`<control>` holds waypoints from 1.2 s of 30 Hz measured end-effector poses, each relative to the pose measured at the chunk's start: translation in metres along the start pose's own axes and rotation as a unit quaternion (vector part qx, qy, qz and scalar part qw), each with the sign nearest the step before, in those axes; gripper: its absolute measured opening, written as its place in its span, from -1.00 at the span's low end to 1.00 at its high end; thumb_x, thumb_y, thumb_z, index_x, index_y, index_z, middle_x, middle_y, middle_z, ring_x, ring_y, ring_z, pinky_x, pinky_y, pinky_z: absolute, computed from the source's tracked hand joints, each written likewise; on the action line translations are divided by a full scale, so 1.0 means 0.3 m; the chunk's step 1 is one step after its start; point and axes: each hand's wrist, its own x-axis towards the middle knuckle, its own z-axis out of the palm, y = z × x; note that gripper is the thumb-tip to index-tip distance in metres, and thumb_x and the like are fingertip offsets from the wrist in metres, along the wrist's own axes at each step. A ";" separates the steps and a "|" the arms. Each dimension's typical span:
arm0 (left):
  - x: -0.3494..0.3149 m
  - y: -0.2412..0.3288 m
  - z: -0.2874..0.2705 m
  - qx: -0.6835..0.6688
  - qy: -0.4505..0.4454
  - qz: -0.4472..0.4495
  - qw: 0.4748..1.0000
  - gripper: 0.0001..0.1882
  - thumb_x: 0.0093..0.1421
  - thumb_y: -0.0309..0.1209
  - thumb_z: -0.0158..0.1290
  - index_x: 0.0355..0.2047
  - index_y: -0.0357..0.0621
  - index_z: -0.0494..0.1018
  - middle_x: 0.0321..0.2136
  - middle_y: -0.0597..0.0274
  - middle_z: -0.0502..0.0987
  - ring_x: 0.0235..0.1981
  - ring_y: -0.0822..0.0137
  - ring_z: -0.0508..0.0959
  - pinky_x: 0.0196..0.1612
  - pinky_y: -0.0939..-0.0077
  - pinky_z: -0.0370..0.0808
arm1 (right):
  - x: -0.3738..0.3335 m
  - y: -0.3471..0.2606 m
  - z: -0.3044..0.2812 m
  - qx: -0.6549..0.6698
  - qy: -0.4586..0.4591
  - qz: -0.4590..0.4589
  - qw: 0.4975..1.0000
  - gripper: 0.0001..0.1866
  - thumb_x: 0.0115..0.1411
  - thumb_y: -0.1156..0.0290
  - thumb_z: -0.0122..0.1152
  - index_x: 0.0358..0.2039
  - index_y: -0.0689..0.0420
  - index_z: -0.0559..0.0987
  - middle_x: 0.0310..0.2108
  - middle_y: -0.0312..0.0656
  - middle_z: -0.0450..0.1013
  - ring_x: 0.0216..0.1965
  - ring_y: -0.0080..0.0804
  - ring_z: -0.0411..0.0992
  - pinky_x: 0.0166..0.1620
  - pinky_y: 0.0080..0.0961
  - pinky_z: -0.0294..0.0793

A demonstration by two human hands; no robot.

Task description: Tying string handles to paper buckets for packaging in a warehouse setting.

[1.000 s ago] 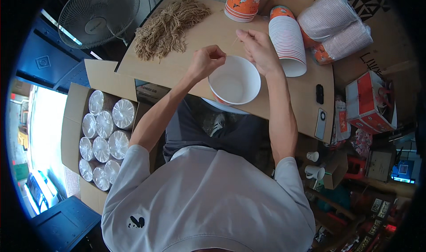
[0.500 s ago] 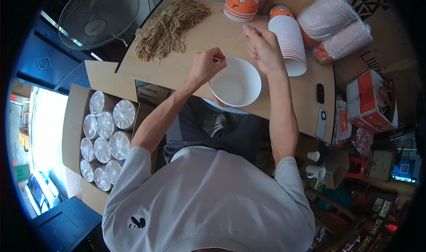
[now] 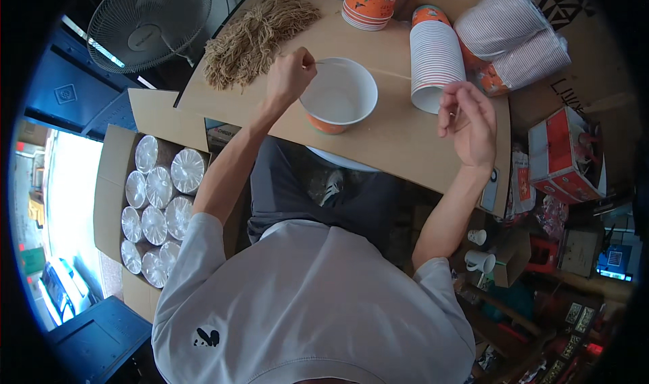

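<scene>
A white-lined paper tub (image 3: 341,90) with an orange outside stands upright near the table's front edge. My left hand (image 3: 291,78) is closed at its upper left rim, fingertips pinched on the edge. Whether a thread is also in those fingers I cannot tell. To the right, my right hand (image 3: 468,124) is raised with loosely bent fingers apart, and nothing shows in it. It is closest to the open mouth of a lying stack of paper tubs (image 3: 436,59). A heap of tan string (image 3: 260,39) lies at the table's back left.
More tubs (image 3: 370,4) stand at the back, and plastic-wrapped stacks (image 3: 503,19) lie at the right. A phone (image 3: 489,193) rests near the right edge. A fan (image 3: 145,29) stands far left, above an open carton (image 3: 111,181) of wrapped stacks. A red-and-white box (image 3: 561,151) sits right.
The tub and my left hand have moved together up and left. My right hand has swung right and down, its fingers opening; the thin thread it pinched is no longer visible.
</scene>
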 end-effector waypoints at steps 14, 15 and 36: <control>-0.224 0.233 0.009 -0.082 -0.191 0.134 0.969 -0.72 0.23 -0.32 0.25 -0.07 -0.12 0.68 -0.20 0.06 0.72 -0.09 -0.06 0.67 0.04 0.08 0.59 | -0.040 0.323 0.063 -0.429 0.024 0.040 0.902 -0.80 0.38 0.42 0.26 -0.07 0.25 0.67 -0.32 0.01 0.67 -0.31 -0.27 0.69 -0.24 -0.40 0.60; -0.230 0.227 0.013 -0.062 -0.185 0.160 0.968 -0.69 0.24 -0.29 0.24 -0.04 -0.11 0.68 -0.18 0.03 0.72 -0.10 -0.06 0.68 0.02 0.10 0.60 | -0.047 0.353 0.070 -0.427 0.026 0.042 0.903 -0.80 0.38 0.42 0.26 -0.07 0.25 0.67 -0.32 0.01 0.67 -0.31 -0.27 0.69 -0.24 -0.40 0.60; -0.216 0.261 -0.019 -0.134 -0.220 0.065 0.964 -0.57 0.29 -0.47 0.22 0.17 -0.16 0.56 -0.19 0.02 0.73 -0.20 0.28 0.73 -0.11 0.36 0.68 | -0.084 0.566 0.234 -0.256 0.263 -0.193 0.910 -0.86 0.27 0.61 0.41 -0.17 0.27 0.67 -0.33 -0.27 0.66 -0.29 -0.62 0.64 -0.21 -0.64 0.62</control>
